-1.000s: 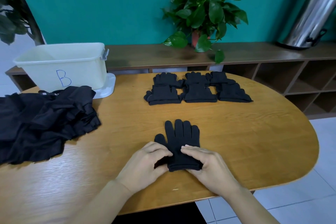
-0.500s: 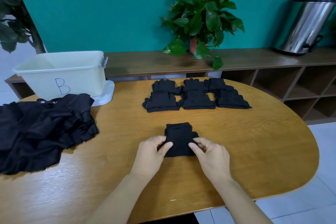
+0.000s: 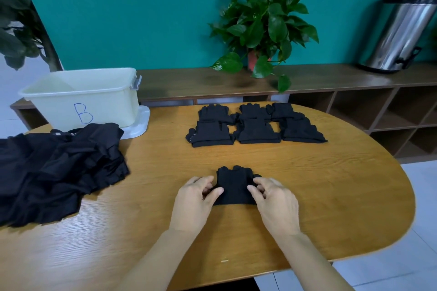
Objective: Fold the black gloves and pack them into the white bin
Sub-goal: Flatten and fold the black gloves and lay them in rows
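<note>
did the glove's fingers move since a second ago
Yes. The glove under both hands was flat with its fingers pointing toward the folded gloves; now they're folded back toward the person.

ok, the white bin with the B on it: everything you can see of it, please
The white bin is a rectangular tub of translucent off-white plastic, upright and open-topped, with a rolled rim and a grey latch clip at its right end. A blue handwritten "B" marks the near wall. It stands at the table's far left edge on a flat white lid. The visible part of the inside shows nothing. The pile of black cloth lies against its front. Neither hand touches it.
</note>
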Action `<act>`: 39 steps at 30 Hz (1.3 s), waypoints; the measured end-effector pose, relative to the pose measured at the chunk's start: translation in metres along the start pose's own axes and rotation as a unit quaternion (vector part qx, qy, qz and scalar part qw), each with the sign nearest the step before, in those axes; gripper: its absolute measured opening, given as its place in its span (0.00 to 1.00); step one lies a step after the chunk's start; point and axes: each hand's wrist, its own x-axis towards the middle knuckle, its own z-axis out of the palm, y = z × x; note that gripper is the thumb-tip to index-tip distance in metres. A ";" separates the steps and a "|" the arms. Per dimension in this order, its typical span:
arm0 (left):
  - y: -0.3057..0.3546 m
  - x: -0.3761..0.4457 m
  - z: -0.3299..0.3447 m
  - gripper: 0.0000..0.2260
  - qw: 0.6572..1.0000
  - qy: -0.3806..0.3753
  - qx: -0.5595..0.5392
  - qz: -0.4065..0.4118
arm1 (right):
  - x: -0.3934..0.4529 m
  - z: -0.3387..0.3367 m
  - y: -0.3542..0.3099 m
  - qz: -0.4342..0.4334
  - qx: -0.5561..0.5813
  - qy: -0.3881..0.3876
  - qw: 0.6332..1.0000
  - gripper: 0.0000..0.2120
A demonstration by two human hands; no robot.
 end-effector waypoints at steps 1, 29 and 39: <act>-0.001 -0.002 -0.005 0.20 1.000 0.004 0.018 0.019 | 0.000 -0.003 0.002 -0.015 -0.004 0.006 1.000 0.10; 0.001 -0.004 -0.011 0.29 0.914 -0.221 0.251 0.231 | -0.011 -0.023 0.008 -0.221 -0.164 -0.199 0.941 0.27; -0.009 0.012 0.009 0.18 0.928 -0.166 0.210 0.260 | -0.004 -0.010 0.009 -0.222 -0.151 -0.188 0.945 0.26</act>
